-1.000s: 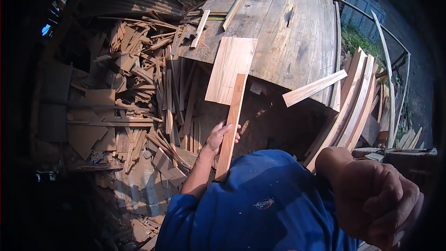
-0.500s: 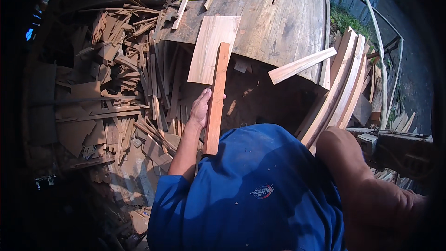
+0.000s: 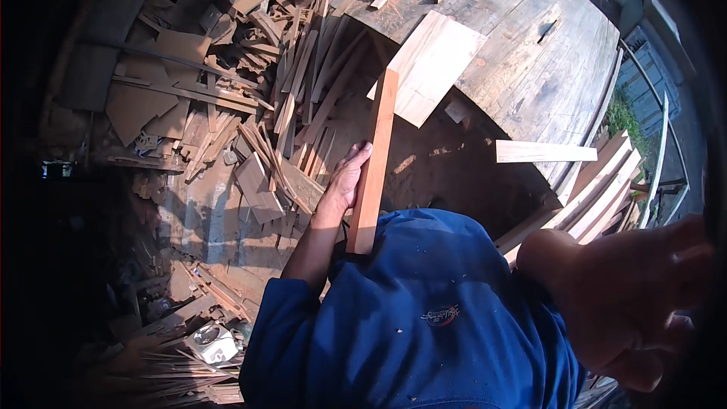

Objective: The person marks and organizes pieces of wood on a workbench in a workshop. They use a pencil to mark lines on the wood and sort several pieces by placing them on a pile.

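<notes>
A: Where was the stick (image 3: 376,163)?

B: In the left hand (image 3: 348,182), which lay against its left side, roughly midway along. Its long axis ran from near to far, the far end tipping slightly right, and the near end came up to the shirt (image 3: 424,303).

A: How did that hand hold it?

B: Narrowly, as I judged it, wrapped about the wood. The stick hid whatever fingers reached round to its right side.

A: And the right hand (image 3: 644,295)?

B: Well apart from the stick, off to the right and blurred. I couldn't tell whether its fingers were curled or spread, or if it held anything. The left was plainly the nearer one.

A: What lay toward the stick's far end?

B: The pale board (image 3: 435,68), jutting over the near edge of the table (image 3: 530,83). The stick's tip crossed in front of its left part; whether they touched, I couldn't say. A strip (image 3: 545,152) lay farther right, by the table's near corner, and scraps (image 3: 250,68) were heaped on the left.

A: Anything else hard to make out?

B: The ground beneath the table, deep in shadow. The right arm (image 3: 549,254) covered part of the beams (image 3: 606,189), and the near left was almost black.
</notes>
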The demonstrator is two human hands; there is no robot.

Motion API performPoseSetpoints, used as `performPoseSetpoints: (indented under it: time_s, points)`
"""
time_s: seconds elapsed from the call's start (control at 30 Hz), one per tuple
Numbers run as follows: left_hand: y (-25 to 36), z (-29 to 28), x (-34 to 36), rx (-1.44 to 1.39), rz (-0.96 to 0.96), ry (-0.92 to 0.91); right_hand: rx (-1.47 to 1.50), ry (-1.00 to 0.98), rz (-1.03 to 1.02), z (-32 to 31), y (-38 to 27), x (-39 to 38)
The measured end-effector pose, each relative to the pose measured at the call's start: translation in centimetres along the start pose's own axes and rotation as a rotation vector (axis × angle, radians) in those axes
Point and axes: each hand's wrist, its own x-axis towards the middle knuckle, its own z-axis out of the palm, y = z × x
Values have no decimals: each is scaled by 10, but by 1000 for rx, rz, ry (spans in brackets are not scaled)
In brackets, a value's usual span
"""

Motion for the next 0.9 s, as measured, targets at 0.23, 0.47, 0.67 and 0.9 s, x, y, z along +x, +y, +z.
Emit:
performPoseSetpoints:
  time_s: [0.23,0.47,0.67,0.9]
  points:
    - [-4,-26,2,-16,31,172,83,-334,1527,-12,62,-203]
    - [-1,13,0,-223,215,629,225,-813,2009,5,56,-278]
    - [-1,16,-2,-280,378,661,63,-1323,1735,-7,83,-285]
    - [-10,-46,3,-275,334,596,-177,-1589,979,29,80,-285]
